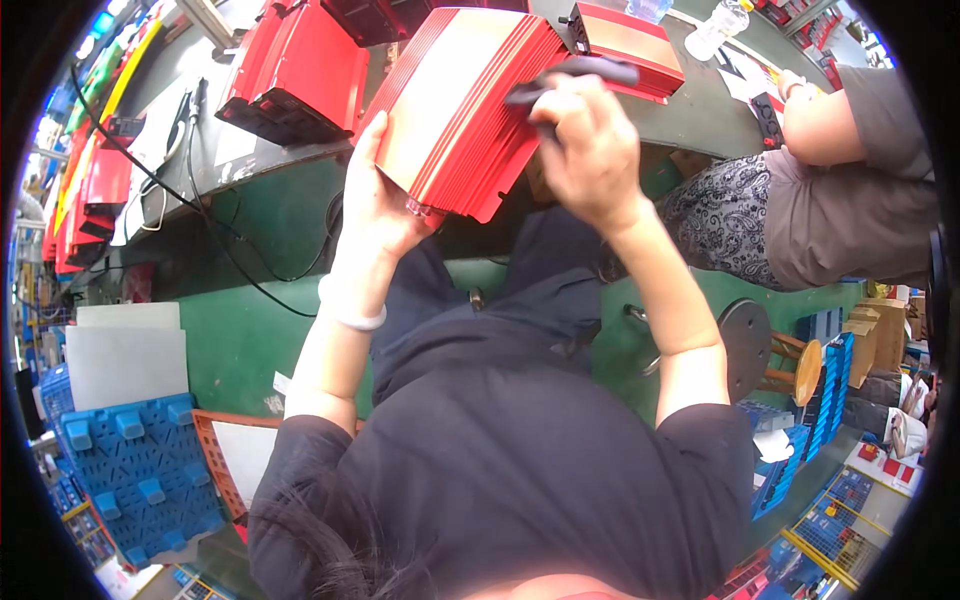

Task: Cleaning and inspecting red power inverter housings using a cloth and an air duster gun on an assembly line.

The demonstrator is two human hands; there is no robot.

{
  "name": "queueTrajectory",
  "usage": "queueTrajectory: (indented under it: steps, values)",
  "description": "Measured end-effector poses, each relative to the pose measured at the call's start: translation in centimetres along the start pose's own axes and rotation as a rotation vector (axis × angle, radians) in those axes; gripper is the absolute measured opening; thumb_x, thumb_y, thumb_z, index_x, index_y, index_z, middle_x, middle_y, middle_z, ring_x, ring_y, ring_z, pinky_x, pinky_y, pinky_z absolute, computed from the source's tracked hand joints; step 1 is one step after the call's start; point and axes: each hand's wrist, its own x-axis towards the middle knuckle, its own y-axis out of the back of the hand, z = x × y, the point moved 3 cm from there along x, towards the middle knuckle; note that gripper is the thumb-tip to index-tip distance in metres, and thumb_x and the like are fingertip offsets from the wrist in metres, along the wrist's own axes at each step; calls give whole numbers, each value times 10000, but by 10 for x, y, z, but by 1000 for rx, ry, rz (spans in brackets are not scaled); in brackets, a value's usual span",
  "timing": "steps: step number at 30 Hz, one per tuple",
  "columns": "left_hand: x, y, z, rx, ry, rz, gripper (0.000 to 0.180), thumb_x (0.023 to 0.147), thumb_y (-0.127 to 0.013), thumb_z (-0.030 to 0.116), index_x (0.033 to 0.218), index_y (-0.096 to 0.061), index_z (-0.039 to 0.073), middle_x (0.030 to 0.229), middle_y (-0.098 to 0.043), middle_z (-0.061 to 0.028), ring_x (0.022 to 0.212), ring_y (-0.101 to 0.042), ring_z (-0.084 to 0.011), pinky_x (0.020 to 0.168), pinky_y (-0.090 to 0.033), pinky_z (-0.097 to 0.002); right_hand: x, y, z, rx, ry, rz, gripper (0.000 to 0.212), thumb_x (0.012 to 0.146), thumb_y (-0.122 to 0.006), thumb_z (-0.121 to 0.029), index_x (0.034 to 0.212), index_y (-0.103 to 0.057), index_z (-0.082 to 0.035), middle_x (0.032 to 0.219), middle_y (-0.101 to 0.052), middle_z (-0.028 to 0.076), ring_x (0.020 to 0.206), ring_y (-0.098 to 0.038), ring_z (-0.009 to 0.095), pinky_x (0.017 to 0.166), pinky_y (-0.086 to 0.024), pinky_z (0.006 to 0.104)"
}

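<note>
My left hand (pixel 378 205) grips the lower left corner of a red ribbed metal housing (pixel 455 100), thumb along its side edge and palm under its near end. The housing is tilted up in front of me, its broad face catching the light. At its right side my right hand (pixel 592 150) is closed round a dark elongated thing (pixel 590 70), blurred by motion, so its exact kind cannot be told. It lies close to the housing's ribbed right edge; whether it touches cannot be made out.
More red housings stand on the grey bench, one at the left (pixel 300 70) and one at the right (pixel 630 50). A clear bottle (pixel 718 30) is behind. A black cable (pixel 190 190) hangs over the bench edge. Another person's arm (pixel 822 125) is at the right, near a round stool (pixel 745 350).
</note>
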Motion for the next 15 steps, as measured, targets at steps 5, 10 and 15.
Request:
queueTrajectory:
  steps: [5,10,15]
  values:
    - [12,8,9,50,-116,-43,505,868,-551,425,1237,-503,84,1154,-603,-113,1009,-604,-272,863,-495,-443,-26,-16,-73,324,124,-218,108,729,-607,-71,829,-566,-80,811,-549,85,726,-569,238,665,-458,327]
    - [10,14,9,-26,26,-15,461,875,-544,441,1180,-566,97,1086,-646,-79,933,-639,-249,783,-533,-390,-37,-9,-44,1204,-627,-238,105,772,-550,40,850,-520,-23,875,-486,57,863,-511,169,810,-401,269]
    - [5,10,8,-70,-9,0,446,860,-571,437,1161,-579,108,1078,-649,-61,935,-638,-243,796,-536,-403,-28,17,-11,978,-836,98,170,819,-525,61,961,-530,-33,934,-517,13,854,-491,77,774,-392,196]
